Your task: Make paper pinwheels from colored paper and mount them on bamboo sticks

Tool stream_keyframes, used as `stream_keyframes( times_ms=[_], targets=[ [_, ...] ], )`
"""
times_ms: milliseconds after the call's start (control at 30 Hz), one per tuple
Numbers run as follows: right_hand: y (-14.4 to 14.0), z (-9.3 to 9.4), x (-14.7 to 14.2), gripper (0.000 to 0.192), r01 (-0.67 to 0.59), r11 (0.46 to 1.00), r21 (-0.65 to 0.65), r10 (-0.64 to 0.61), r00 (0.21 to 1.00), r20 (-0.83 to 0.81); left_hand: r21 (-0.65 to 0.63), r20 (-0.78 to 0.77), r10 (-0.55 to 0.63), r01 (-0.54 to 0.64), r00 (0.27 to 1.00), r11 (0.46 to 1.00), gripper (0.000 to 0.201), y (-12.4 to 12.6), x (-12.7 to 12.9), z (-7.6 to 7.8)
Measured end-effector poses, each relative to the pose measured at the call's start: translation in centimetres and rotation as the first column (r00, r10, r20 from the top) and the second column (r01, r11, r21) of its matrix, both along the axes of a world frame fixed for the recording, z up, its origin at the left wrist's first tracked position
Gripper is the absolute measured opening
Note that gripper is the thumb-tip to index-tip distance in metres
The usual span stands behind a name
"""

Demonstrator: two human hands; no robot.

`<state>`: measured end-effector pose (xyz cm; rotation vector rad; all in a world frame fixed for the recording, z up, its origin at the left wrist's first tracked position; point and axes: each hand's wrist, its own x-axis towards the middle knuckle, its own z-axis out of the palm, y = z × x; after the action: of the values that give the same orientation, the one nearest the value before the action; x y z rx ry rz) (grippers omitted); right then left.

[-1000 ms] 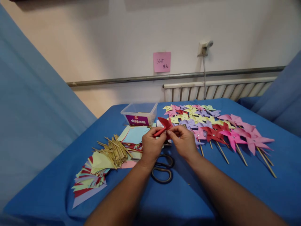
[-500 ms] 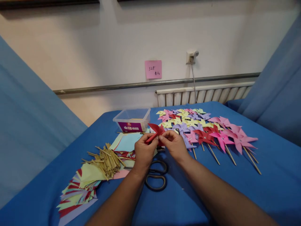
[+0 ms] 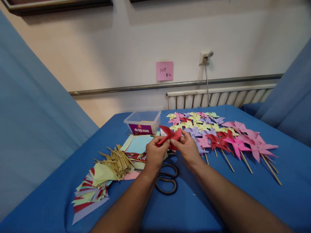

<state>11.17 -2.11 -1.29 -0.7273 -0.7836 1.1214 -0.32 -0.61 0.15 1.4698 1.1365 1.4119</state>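
Head view shows me both hands raised just above the blue table (image 3: 218, 207); the left hand (image 3: 155, 154) and the right hand (image 3: 188, 149) meet at the fingertips, each pinched on the red paper pinwheel (image 3: 170, 137); the folded red paper sits between the two thumbs, its points rising just beyond the knuckles. I note black scissors (image 3: 167, 181) lying flat directly beneath the wrists, untouched; a bundle of wooden sticks (image 3: 116, 159) rests left of the left hand on a stack of coloured paper squares (image 3: 91, 191); a clear plastic box (image 3: 143, 122) stands beyond the left hand; finished pinwheels (image 3: 218, 136) on sticks lie in rows right of the right hand, well clear of it.
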Motion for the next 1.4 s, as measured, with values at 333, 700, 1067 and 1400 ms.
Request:
stream_keyframes(
  times_ms=[333,700,1067,1400],
  targets=[
    [-0.4,0.0,0.1,0.030,0.080,0.997,-0.008,-0.077,0.979,0.187,-0.005,-0.005,0.006,-0.006,1.000,1.000,0.017,-0.2,0.1,0.0],
    [-0.5,0.0,0.0,0.030,0.078,0.996,0.033,-0.082,0.979,0.186,0.046,-0.052,0.044,-0.042,0.998,0.998,0.011,-1.0,0.2,0.6],
    [-0.4,-0.3,0.5,0.030,0.028,0.999,0.026,-0.033,0.976,0.217,0.005,-0.016,0.045,-0.045,0.999,0.999,0.009,-1.3,0.4,1.1],
    [-0.5,-0.5,0.6,0.024,0.058,0.997,0.056,-0.071,0.962,0.264,0.000,0.037,0.024,-0.024,0.999,1.000,0.010,-1.3,0.5,0.8]
  ],
)
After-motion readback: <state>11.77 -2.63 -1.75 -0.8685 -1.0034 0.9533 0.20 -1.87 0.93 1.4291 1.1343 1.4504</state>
